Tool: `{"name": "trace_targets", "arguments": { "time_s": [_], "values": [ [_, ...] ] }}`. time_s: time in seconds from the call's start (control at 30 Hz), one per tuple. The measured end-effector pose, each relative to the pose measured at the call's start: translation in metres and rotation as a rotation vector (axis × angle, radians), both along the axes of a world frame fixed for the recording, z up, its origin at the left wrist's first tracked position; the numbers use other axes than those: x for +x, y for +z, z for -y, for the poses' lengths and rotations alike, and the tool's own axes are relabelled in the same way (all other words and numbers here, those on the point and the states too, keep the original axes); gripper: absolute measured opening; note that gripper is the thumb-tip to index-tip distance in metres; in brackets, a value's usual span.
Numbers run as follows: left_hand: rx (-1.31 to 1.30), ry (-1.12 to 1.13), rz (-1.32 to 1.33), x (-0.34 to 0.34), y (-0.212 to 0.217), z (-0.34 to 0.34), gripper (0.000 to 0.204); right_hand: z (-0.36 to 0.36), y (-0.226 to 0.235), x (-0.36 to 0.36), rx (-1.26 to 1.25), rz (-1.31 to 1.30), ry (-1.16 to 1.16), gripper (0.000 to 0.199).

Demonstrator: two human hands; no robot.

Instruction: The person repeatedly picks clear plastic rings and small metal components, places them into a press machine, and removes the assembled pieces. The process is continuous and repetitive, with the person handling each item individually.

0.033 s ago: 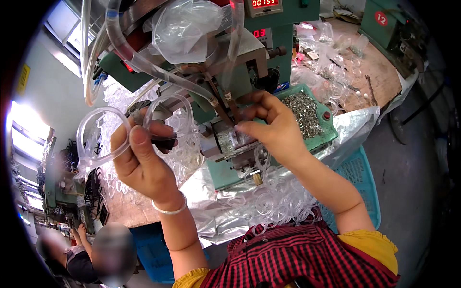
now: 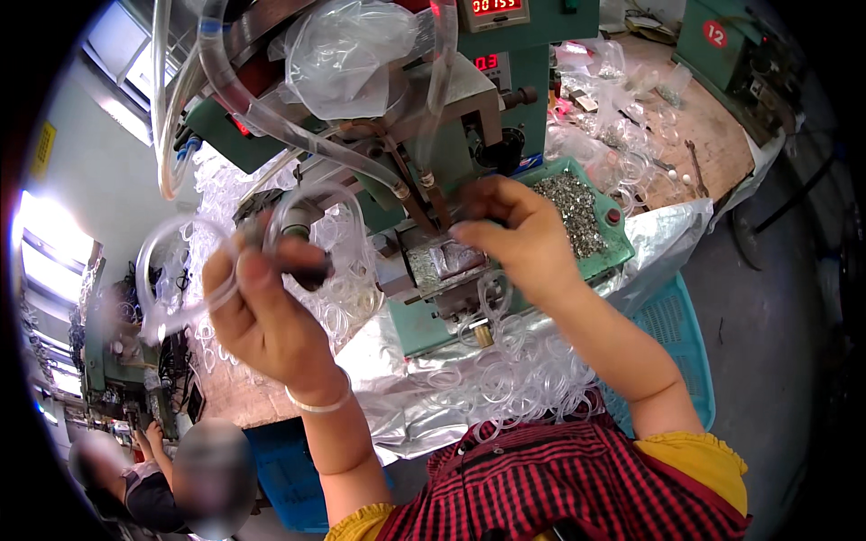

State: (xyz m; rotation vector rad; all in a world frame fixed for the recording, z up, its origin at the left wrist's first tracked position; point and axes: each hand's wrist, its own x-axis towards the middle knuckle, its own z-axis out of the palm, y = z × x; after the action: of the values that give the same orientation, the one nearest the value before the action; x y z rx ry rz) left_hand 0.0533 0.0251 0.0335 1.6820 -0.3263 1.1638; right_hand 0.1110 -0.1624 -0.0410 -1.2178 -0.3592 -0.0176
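Note:
My left hand [image 2: 271,311] is raised left of the green bench machine [image 2: 469,149]. Its thumb and fingers pinch a clear plastic tube [image 2: 144,270], whose loops stick out on both sides; motion smears them. My right hand [image 2: 532,234] is at the machine's work point, its fingers curled and thumb tip beside the narrow metal press head [image 2: 437,212]. What these fingertips hold, if anything, is hidden and too small to name. Below them a clear piece lies on the metal work plate [image 2: 451,261]. Another clear loop [image 2: 494,293] hangs at the machine's front edge.
A green tray [image 2: 622,248] of small metal parts adjoins the machine on the right. Heaps of clear tube rings [image 2: 514,379] lie along the foil-covered front edge and behind my left hand. Blue baskets [image 2: 677,334] stand below on both sides. Another person [image 2: 149,491] is at far left.
My left hand has shifted slightly down and left with the tube, whose left loop has dropped a little. My right hand has drawn back slightly to the right from the press head.

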Motion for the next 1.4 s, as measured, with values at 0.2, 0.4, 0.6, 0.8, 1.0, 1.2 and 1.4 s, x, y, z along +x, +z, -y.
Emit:
{"name": "trace_targets", "arguments": {
  "time_s": [0.2,0.4,0.6,0.8,1.0,1.2,1.4],
  "values": [
    [-0.065,-0.306,-0.321,-0.057,-0.06,-0.003,0.024,0.099,-0.061,0.008,-0.134,-0.167,-0.442,0.022],
    [-0.276,-0.316,-0.482,-0.05,-0.065,0.007,0.024,0.091,-0.082,0.025,-0.078,-0.174,-0.511,0.019],
    [-0.138,-0.128,-0.156,-0.049,-0.013,0.022,0.032,0.034,-0.026,0.008,-0.075,-0.022,-0.241,0.017],
    [-0.025,-0.021,-0.007,-0.036,0.0,0.021,0.029,0.005,-0.011,-0.007,-0.206,0.131,-0.202,0.016],
    [-0.02,0.041,-0.021,-0.01,-0.013,0.016,0.024,0.036,-0.023,0.022,-0.775,0.514,-0.713,0.019],
    [0.021,0.087,-0.049,0.005,-0.018,0.012,0.023,0.078,-0.075,0.033,-1.26,0.535,-0.733,0.017],
    [-0.037,-0.039,-0.195,-0.024,-0.016,0.014,0.023,0.084,-0.069,0.032,-0.964,0.436,-0.832,0.01]
  ]
}}
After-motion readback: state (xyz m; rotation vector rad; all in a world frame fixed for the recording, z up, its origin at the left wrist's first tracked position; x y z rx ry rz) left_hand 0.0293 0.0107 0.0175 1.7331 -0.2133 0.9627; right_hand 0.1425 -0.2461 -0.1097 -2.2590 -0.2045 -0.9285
